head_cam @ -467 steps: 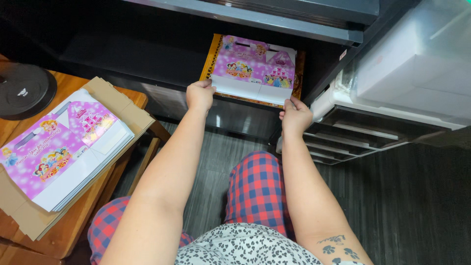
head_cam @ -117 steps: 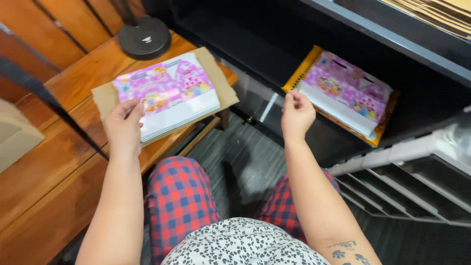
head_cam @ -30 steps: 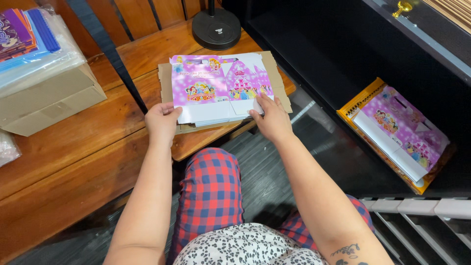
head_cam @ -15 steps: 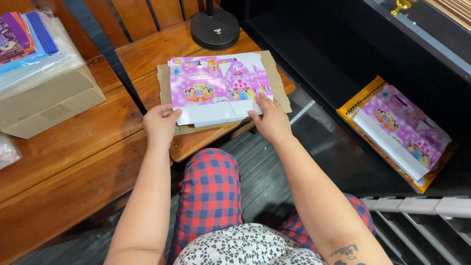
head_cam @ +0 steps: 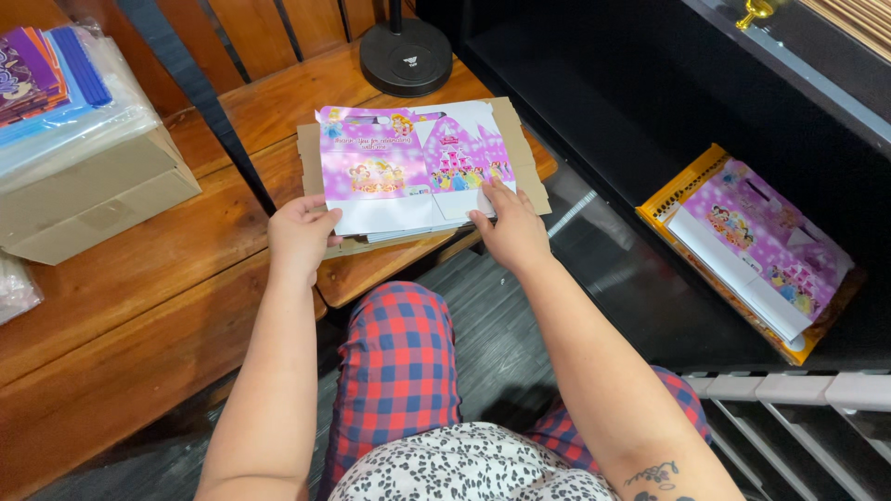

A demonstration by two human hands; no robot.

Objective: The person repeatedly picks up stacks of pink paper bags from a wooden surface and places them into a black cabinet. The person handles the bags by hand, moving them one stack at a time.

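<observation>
A stack of flat pink and purple printed cardboard boxes [head_cam: 408, 172] lies on a brown cardboard sheet [head_cam: 520, 148] on the wooden bench [head_cam: 186, 269]. My left hand [head_cam: 299, 234] grips the stack's near left corner. My right hand [head_cam: 509, 227] rests with its fingers on the stack's near right edge. A second pile of the same printed boxes [head_cam: 761, 250] lies on a yellow sheet on a low dark shelf [head_cam: 603, 121] to the right.
A brown carton [head_cam: 93, 199] topped with bagged coloured sheets [head_cam: 56, 88] sits at the left of the bench. A round black stand base [head_cam: 406, 57] is behind the stack. White rails [head_cam: 789, 390] run at the lower right. My red checked trousers are below.
Since half a second ago both hands have stayed on the stack's near edge and the view has barely shifted. Earlier, my right hand left the shelf pile and came to the bench stack.
</observation>
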